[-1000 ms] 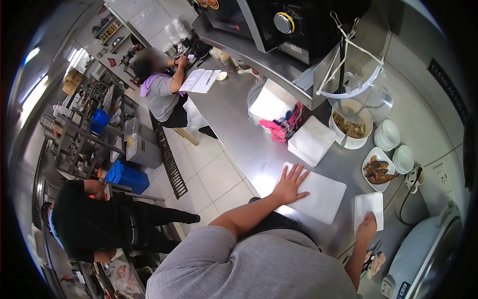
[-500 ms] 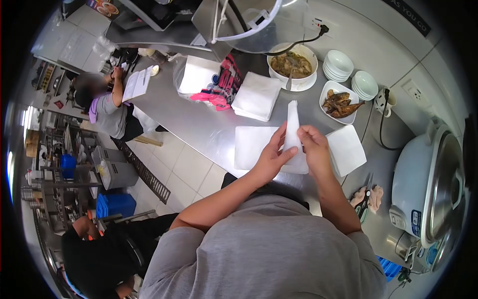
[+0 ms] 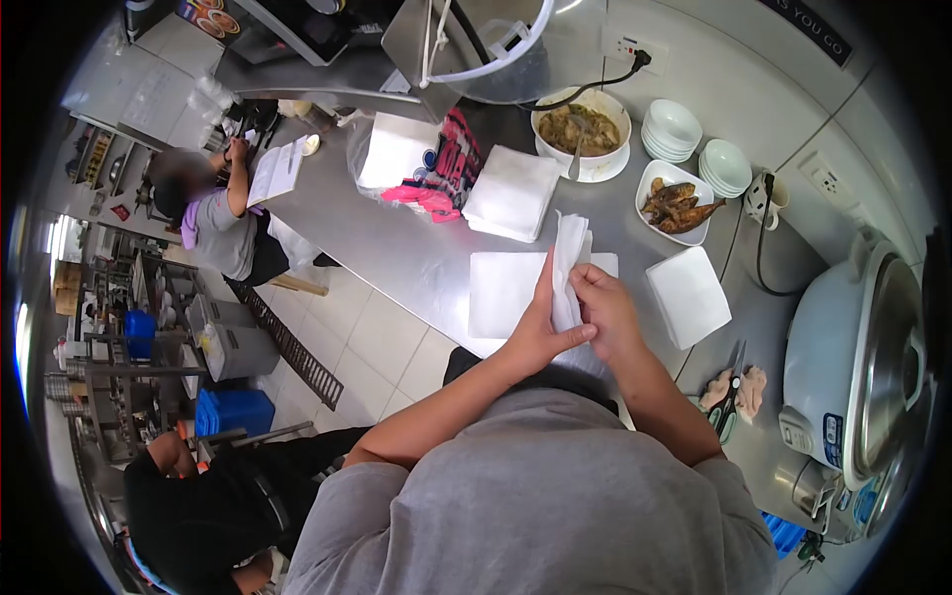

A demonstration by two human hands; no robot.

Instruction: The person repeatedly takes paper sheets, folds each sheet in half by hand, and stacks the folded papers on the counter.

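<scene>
A white paper napkin (image 3: 568, 260), folded into a narrow strip, stands upright between my hands over the steel table's front part. My left hand (image 3: 543, 322) supports it from the left, thumb across its lower end. On the other side, the fingers of my right hand (image 3: 605, 312) pinch its edge. Beneath the hands lie flat white napkins (image 3: 501, 293). To the right is a small stack of folded napkins (image 3: 688, 297), and a taller napkin stack (image 3: 511, 193) sits farther back.
Behind are a bowl of stewed food (image 3: 583, 129), a dish of fried fish (image 3: 680, 204) and stacked white bowls (image 3: 672, 129). Scissors (image 3: 732, 397) lie on a cloth near a large rice cooker (image 3: 853, 367). A seated person (image 3: 223, 223) and another in black (image 3: 213, 506) are at left.
The folded napkin has shifted slightly left and lower, turning so its broad side shows more. Both hands have moved with it, and the right fingers have come closer to the left hand.
</scene>
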